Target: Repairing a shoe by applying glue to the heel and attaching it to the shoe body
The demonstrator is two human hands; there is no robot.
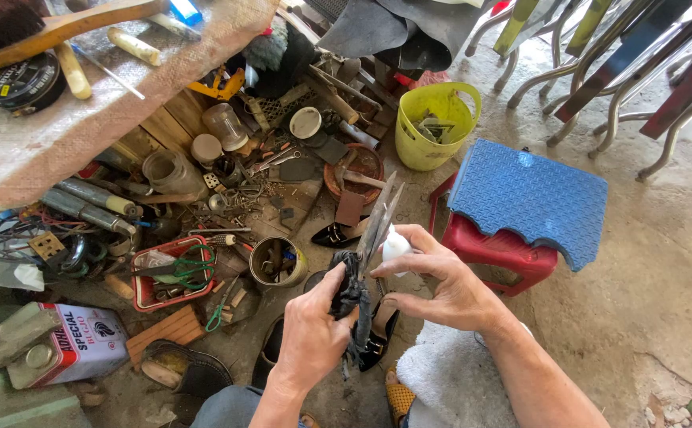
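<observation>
My left hand (310, 329) was wrapped shut around the dark, cloth-bound handles of a big pair of shears (366, 254), their blades pointing up and away from me, slightly parted. My right hand (441, 281) was curled beside the blades, thumb and forefinger pinching a small white bottle (395, 246) right up against the steel, with the other fingers half closed under it. I judged the risk lay there: my fingertips sat so near the edges that a slip of the bottle, or a squeeze of the handles, could nick them. A loose grip could also drop the shears onto the black shoe (378, 337) on my lap. Just beyond stood an open tin can (276, 260), a red basket (173, 273) of tools, a yellow bucket (435, 123) and a red stool with a blue mat (524, 198).
</observation>
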